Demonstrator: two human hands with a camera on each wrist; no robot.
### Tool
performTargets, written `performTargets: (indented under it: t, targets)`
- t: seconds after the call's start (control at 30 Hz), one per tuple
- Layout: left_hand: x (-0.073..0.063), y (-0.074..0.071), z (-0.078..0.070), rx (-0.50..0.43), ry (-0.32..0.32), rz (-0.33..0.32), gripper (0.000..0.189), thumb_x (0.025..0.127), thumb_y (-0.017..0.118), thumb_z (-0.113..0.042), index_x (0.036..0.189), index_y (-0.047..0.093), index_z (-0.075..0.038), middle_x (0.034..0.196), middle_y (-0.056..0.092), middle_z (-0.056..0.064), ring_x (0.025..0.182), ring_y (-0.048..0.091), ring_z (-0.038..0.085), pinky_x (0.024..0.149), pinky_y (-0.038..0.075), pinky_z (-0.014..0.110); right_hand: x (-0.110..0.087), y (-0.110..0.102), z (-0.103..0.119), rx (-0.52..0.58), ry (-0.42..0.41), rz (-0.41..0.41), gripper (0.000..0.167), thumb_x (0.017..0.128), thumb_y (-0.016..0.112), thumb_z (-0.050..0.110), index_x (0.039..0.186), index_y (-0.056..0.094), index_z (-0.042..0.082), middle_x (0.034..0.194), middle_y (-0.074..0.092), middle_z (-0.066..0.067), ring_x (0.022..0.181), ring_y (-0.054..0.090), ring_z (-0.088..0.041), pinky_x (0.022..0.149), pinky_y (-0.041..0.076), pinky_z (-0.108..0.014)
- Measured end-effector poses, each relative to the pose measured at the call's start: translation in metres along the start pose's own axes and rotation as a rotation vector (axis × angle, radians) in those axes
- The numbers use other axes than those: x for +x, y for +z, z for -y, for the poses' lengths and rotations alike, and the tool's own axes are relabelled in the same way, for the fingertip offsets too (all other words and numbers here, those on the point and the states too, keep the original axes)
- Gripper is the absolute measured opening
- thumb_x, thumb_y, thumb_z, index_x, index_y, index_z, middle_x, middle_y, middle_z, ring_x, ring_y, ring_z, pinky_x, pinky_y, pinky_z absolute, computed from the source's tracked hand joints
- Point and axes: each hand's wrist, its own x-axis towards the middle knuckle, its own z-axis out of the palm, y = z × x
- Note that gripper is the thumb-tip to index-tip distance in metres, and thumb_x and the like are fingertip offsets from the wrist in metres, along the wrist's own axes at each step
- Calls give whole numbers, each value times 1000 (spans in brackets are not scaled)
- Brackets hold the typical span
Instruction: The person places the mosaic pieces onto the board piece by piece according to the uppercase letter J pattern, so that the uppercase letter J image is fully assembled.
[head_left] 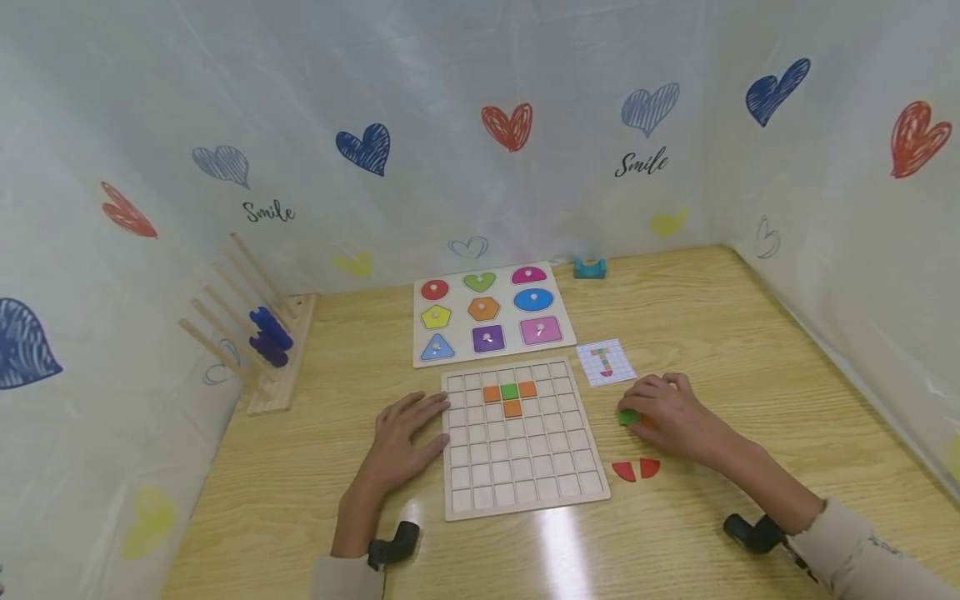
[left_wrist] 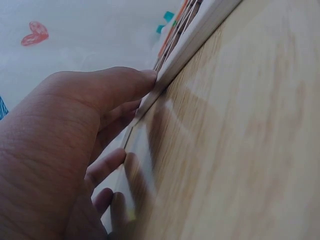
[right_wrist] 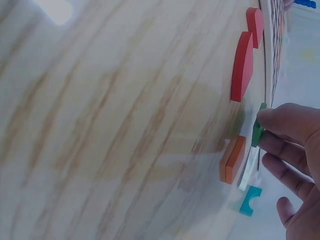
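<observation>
My right hand (head_left: 667,412) pinches a green tile (right_wrist: 258,132) between thumb and fingertips, to the right of the wooden grid board (head_left: 522,447). Under that hand an orange piece (right_wrist: 232,160) lies on the table; in the head view the hand partly covers it. Two red quarter-round tiles (head_left: 624,472) lie nearer the front. On the board, a green tile (head_left: 510,392) sits between two orange tiles (head_left: 491,394) in one row, with another orange tile (head_left: 512,409) below it. My left hand (head_left: 401,437) touches the board's left edge with thumb and fingers.
A small pattern card (head_left: 606,362) lies right of the board. Behind are a knobbed shape puzzle (head_left: 457,302) and a teal arch block (head_left: 590,270). At left stands a wooden peg rack (head_left: 298,350) with blue pieces (head_left: 270,336). Patterned sheeting (head_left: 427,192) surrounds the table.
</observation>
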Motion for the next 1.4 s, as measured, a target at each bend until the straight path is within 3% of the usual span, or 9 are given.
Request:
performTargets:
  t: [0.57,0.83,1.13,1.4]
  targets:
    - [0,0,0,8,-35,21,53,93,68,-35,144,57,-25,150,49,-12,144,32,26,112,14,58,15,-5,11,33,-6,46,28,72,88,9,95,74,14,99,68,3,99,59,-23,83,35,-52]
    - [0,-1,-1,10,-32,18,54,92,69,-34,144,57,-24,150,49,-10,144,32,27,113,13,59,21,-5,15,47,-36,22,27,72,87,8,96,74,13,98,68,3,97,60,-23,83,35,-50]
    - [0,-2,-3,10,-30,21,53,92,69,-33,143,58,-23,150,49,-10,144,32,27,113,13,59,28,-3,21,85,-69,-6,29,70,89,7,95,75,11,100,70,-1,100,61,-26,84,36,-49]
    - [-1,-2,-3,10,-29,19,53,92,69,-34,143,58,-23,150,49,-10,143,33,27,112,13,59,33,-4,27,95,-62,24,28,74,87,7,98,74,11,103,70,-2,107,62,-32,87,36,-52]
